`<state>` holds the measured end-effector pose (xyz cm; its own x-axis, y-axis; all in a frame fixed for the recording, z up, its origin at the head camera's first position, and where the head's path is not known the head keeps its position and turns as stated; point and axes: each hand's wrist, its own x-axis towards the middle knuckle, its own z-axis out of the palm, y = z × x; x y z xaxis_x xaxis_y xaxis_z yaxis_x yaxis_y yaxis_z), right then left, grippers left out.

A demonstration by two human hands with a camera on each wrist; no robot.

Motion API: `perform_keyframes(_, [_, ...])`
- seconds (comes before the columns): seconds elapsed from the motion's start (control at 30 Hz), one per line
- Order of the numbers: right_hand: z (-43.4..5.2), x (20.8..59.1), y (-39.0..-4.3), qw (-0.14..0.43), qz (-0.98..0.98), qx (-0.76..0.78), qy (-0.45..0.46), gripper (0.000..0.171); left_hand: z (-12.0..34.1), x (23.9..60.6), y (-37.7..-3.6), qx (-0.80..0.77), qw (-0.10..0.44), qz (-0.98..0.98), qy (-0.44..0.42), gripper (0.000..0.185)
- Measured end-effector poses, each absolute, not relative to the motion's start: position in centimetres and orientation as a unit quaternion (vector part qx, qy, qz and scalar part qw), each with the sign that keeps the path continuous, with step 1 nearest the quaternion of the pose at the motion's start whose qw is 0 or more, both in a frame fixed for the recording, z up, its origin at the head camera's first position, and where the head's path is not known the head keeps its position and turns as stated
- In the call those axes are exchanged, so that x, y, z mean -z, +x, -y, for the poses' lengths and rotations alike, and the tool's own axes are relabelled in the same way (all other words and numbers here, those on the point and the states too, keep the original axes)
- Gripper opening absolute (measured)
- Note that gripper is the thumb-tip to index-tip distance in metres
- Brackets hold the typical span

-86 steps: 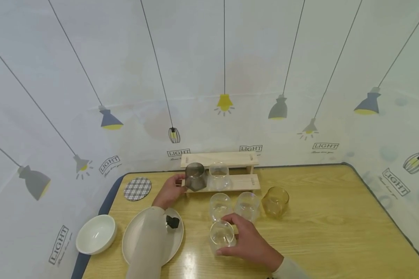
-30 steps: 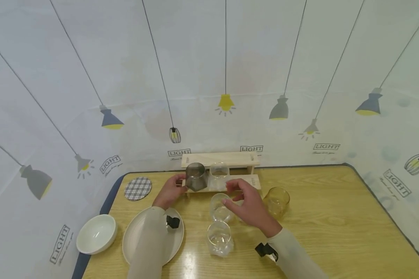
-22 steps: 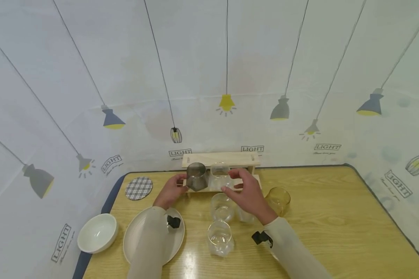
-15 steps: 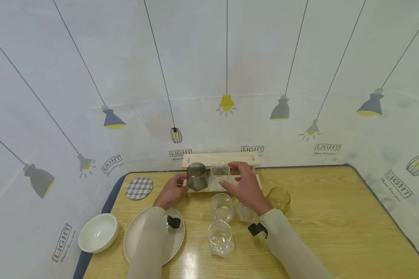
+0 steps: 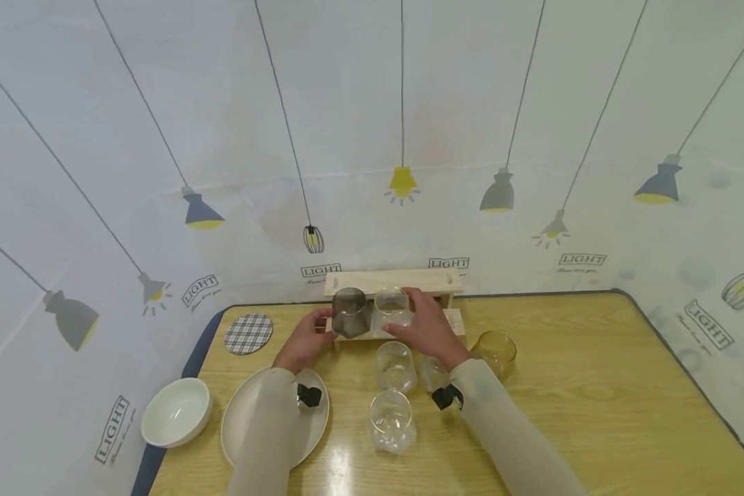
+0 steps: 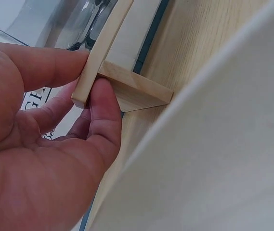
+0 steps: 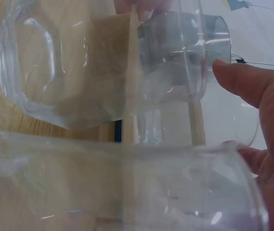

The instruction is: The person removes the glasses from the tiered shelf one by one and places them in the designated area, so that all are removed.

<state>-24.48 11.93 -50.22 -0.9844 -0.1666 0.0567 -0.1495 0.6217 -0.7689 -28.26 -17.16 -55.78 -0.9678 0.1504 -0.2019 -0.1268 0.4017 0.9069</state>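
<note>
Your left sleeve [image 5: 265,427] part-covers the plate [image 5: 235,417]!
Right arm [image 5: 499,420] partly hides one glass [image 5: 430,375]; tabletop [image 5: 607,406] cropped at near edge.

Read boxed "LIGHT" [image 5: 583,260] six times on printed wall covering [image 5: 459,131]; could not resolve smaller script [image 5: 578,271] beneath. Noted tiny marks [image 5: 450,280] at plank ends of wooden stand [image 5: 393,280], illegible at this size.

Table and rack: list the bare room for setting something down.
Widest: the table right of the amber glass. The upper shelf is bare. A narrow gap runs between plate and front glass. Crowded: the lower shelf, with a smoky glass, the left hand at one end, and the right hand round a clear glass.
</note>
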Motion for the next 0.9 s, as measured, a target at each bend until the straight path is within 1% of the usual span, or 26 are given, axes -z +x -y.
perform_keyframes(0.3, [-12.2, 50.9, -24.7, -0.002, -0.889, 0.45, -0.085, 0.084, 17.1, 55.8, -28.4, -0.549, 0.128, -0.826, 0.01, 0.054])
perform_keyframes(0.47, [-12.7, 50.7, -24.3, -0.002, -0.88, 0.467, -0.08, 0.084, 16.9, 56.0, -28.6, -0.548, 0.131, -0.826, 0.014, 0.054])
perform_keyframes(0.63, [-13.0, 49.7, -23.7, -0.002, -0.863, 0.497, -0.088, 0.087, 17.0, 55.9, -28.4, -0.544, 0.127, -0.829, 0.02, 0.053])
perform_keyframes(0.9, [-13.4, 47.8, -22.0, -0.034, -0.844, 0.523, -0.118, 0.08, 17.4, 55.7, -28.2, -0.543, 0.121, -0.831, 0.029, 0.054])
